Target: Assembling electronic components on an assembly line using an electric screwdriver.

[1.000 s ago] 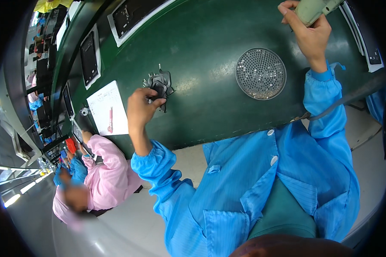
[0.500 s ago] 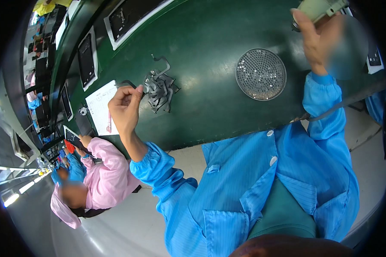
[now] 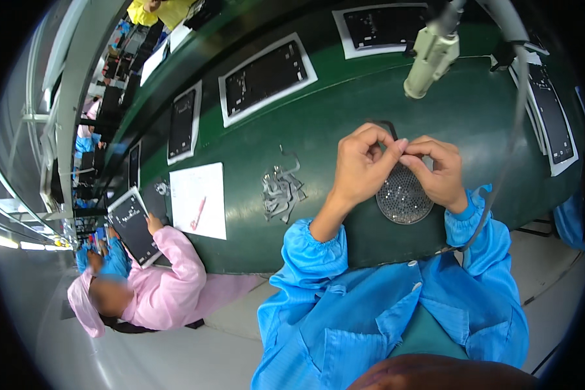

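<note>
In front of my chest my two hands meet above a round grey tray with many small holes and shiny bits in it. My left hand is closed in a pinch on a bent dark grey strip, whose end sticks up behind the fingers. My right hand is closed too, thumb and forefinger pinched against the left fingertips; what lies between them is hidden. Left of my hands lies a tangled pile of similar grey strips. A pale green hand tool hangs beyond my hands, held by neither.
Black panels on white sheets stand along the far side, one such panel at the back left and another at right. A cable runs down past my right arm. Written paper with a pen lies left, beside a co-worker in pink.
My right hand has let go of the pale green tool and come down to the left hand. The left hand has carried a strip from the pile to above the round tray.
</note>
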Tool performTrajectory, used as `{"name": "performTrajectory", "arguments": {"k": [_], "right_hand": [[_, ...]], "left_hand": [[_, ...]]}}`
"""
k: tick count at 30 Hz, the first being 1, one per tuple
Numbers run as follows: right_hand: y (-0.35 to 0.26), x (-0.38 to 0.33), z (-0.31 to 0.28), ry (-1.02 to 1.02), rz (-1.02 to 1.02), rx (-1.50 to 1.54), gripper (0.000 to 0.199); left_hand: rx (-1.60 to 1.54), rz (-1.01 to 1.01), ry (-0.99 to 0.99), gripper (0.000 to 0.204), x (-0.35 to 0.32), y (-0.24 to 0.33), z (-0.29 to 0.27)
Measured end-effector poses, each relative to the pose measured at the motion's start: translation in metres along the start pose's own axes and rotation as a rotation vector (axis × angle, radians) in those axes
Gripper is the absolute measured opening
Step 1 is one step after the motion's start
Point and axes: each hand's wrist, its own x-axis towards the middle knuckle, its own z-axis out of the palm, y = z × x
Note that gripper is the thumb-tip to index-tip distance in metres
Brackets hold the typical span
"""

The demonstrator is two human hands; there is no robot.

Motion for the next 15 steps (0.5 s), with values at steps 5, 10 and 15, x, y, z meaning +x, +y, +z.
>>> {"name": "performTrajectory", "arguments": {"k": [5,10,15], "right_hand": [[0.003,-0.002,-0.002,-0.006,0.254,0.257,0.019],[-0.001,0.003,-0.015,0.169,0.374,0.324,0.022],[-0.005,0.006,-0.018,0.078,0.139,0.198,0.010]], "left_hand": [[-0.055,0.011,-0.039,0.017,0.005,-0.007,0.004],[-0.265,0.075,0.153,0.013,0.027,-0.008,-0.007],[0.107,0.146,0.202,0.014,0.100,-0.032,-0.013]]}}
